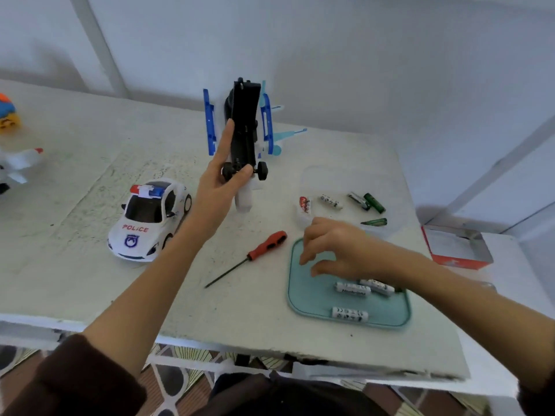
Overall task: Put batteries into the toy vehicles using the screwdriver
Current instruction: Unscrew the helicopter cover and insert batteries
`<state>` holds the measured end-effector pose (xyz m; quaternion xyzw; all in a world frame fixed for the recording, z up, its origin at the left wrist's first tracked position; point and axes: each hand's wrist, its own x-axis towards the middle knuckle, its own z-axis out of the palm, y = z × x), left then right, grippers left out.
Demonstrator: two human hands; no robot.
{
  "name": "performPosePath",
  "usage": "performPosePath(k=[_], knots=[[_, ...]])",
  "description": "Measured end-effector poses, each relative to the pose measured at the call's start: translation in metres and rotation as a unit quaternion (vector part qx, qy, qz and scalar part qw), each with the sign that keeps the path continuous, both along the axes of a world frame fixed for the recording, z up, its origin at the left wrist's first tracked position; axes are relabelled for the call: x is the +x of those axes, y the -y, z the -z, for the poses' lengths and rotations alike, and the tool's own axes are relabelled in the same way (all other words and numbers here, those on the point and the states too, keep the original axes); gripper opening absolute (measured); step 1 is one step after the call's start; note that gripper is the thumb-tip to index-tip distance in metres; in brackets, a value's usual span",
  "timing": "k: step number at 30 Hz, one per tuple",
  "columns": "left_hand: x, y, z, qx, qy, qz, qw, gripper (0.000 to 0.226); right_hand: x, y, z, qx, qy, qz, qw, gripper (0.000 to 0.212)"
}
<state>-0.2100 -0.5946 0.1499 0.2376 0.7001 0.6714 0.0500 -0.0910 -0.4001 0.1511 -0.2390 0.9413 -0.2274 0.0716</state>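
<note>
My left hand (223,178) grips a toy helicopter (244,127) turned belly-up, its black underside, small black wheels and blue skids facing me. A white police car (150,219) stands on the table left of that hand. The red-handled screwdriver (250,256) lies loose on the table between my hands. My right hand (333,250) hovers with loosely curled fingers over the teal tray (309,295); I see nothing held in it. Three white batteries (351,289) lie in the tray near the wrist.
A clear plastic lid (393,229) behind the tray holds several white and green batteries (372,202). A red-edged box (456,246) sits at the right, partly off the table. Other toys (15,163) stand at the far left edge. The table's front edge (270,349) is close to me.
</note>
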Motion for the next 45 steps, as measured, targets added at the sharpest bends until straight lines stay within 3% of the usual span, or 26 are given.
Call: performPosePath(k=[12,15,18,23,28,33,38,45], knots=[[-0.003,-0.022,0.009,-0.004,-0.036,-0.01,0.999,0.066,0.049,-0.023,0.008,0.088,0.005,0.048,0.995,0.023],[0.002,-0.018,0.006,0.007,-0.029,-0.019,0.999,0.064,0.046,-0.02,-0.002,0.012,0.021,0.073,0.997,0.022],[0.007,-0.014,0.003,0.015,-0.027,-0.02,0.999,0.064,0.031,-0.014,-0.029,-0.108,-0.037,0.131,0.985,0.021],[0.014,-0.009,0.0,0.01,-0.024,-0.016,1.0,0.068,-0.013,0.006,-0.078,-0.35,-0.082,0.204,0.911,0.013],[0.019,-0.002,0.001,0.01,-0.027,-0.014,0.999,0.067,-0.053,0.035,-0.074,-0.373,-0.149,0.235,0.885,0.009],[0.018,0.002,0.004,0.009,-0.035,-0.015,0.999,0.068,-0.074,0.046,-0.06,-0.355,-0.126,0.242,0.894,0.014],[0.015,0.004,0.006,0.028,-0.027,-0.017,0.999,0.066,-0.086,0.056,-0.058,-0.198,-0.27,0.17,0.927,0.019],[0.008,0.004,0.015,0.01,-0.023,-0.021,0.999,0.064,-0.096,0.065,-0.063,-0.111,-0.283,0.147,0.941,0.011]])
